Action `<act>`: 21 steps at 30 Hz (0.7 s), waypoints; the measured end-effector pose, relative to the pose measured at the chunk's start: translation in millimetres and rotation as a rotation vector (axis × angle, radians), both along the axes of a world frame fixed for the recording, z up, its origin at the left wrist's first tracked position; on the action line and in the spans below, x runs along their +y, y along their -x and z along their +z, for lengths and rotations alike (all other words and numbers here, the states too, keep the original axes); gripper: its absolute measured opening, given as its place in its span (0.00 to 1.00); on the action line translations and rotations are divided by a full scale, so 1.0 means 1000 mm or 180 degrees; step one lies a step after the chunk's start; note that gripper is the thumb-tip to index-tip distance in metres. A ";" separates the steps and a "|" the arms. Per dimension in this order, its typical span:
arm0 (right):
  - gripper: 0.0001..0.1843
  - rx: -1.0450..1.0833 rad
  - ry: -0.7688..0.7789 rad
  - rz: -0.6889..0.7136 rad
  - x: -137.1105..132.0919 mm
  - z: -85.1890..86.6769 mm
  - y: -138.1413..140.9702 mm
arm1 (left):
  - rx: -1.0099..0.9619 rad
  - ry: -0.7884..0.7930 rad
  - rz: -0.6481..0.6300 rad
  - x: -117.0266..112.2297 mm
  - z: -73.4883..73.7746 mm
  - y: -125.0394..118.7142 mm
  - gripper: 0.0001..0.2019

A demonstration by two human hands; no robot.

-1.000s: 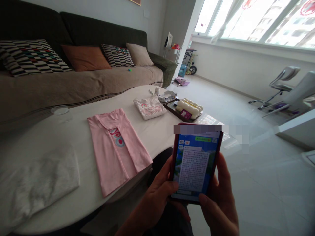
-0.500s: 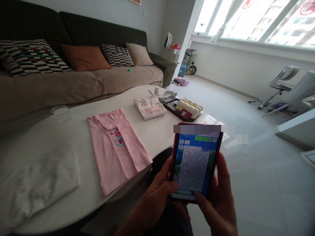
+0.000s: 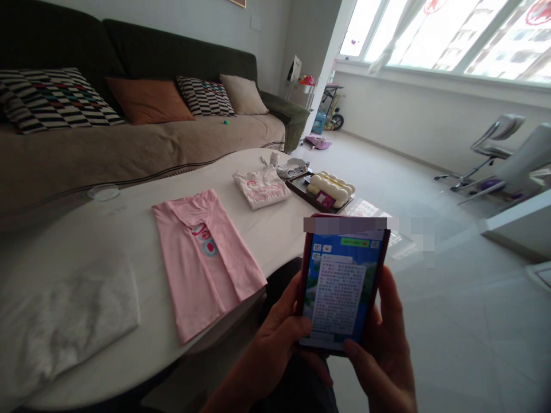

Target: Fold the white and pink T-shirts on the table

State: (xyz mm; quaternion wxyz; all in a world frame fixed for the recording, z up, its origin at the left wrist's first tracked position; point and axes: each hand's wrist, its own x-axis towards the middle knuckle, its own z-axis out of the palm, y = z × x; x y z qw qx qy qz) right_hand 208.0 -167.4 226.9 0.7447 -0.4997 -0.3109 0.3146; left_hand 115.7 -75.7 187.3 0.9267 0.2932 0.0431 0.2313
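Phone (image 3: pixel 338 292): held tilted between both hands, near white table (image 3: pixel 262 241) bearing folded pink garment (image 3: pixel 181 275); gripped along left edge by curled fingers of left hand (image 3: pixel 278 338), along right edge by those of right hand (image 3: pixel 385 355); judged light, stiff, slick, with fragile glass; best held by long edges, thumbs light on screen.

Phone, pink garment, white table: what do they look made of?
Phone: probably glass front, given the smooth lit screen; dark red edge, plastic or metal unclear.
Pink garment: soft matte fabric, maybe cotton knit, judging by limp folds and fine creases.
White table: hard, smooth top, flat and even; stone, lacquer or laminate, can't tell.
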 end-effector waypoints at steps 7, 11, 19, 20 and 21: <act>0.34 0.0323 -0.0097 -0.0083 -0.001 -0.004 -0.004 | -0.0057 0.0003 -0.0005 0.000 -0.003 0.000 0.34; 0.35 0.0502 0.0015 -0.0187 -0.001 -0.008 -0.007 | -0.0083 -0.0020 -0.0029 0.000 -0.003 0.000 0.33; 0.28 0.0661 0.0039 -0.0382 0.003 -0.003 -0.003 | 0.0014 -0.0024 0.0010 -0.001 -0.005 -0.001 0.31; 0.28 0.0668 0.0015 -0.0359 0.003 -0.002 -0.002 | 0.0026 -0.0022 0.0011 -0.001 -0.004 -0.001 0.31; 0.27 0.0676 0.0000 -0.0341 0.003 -0.002 -0.002 | 0.0032 -0.0010 0.0009 -0.001 -0.004 -0.001 0.31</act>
